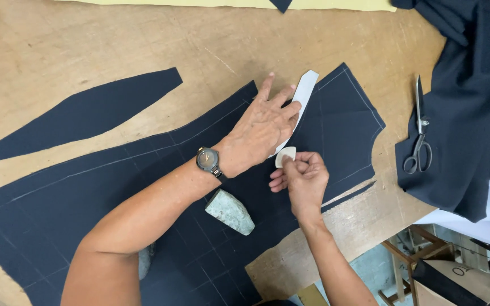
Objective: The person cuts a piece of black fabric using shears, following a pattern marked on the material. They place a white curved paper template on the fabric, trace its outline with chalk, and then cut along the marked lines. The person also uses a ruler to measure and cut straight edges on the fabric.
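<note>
Bare forearms come up from the lower edge of the view, the left one wearing a dark wristwatch (207, 160). Ahead of it, the left hand (263, 129) lies flat with fingers spread, palm down, pressing a narrow white paper pattern strip (304, 92) onto the dark navy cloth piece (86, 204). Only the upper end of the strip shows past the fingertips, and a thin curved edge peeps out below the palm; the rest is hidden under the hand.

Just below and right of it, the right hand (303, 177) is curled, pinching a small pale piece of tailor's chalk (285, 155) between thumb and fingers. The chalk is rounded, whitish, and its edge sits at the lower end of the strip, touching or nearly touching the cloth; which, I cannot tell.

The cloth piece lies spread flat across the wooden bench (86, 45), marked with faint chalk lines in a grid and along its cut edges. A grey-green stone (229, 211) rests on it near the left forearm. A separate long tapered navy offcut (80, 116) lies apart on the bench to the upper left. To the right, dark-handled scissors (419, 136) lie shut on a heap of the same dark fabric (472, 113), well apart from both hands.
</note>
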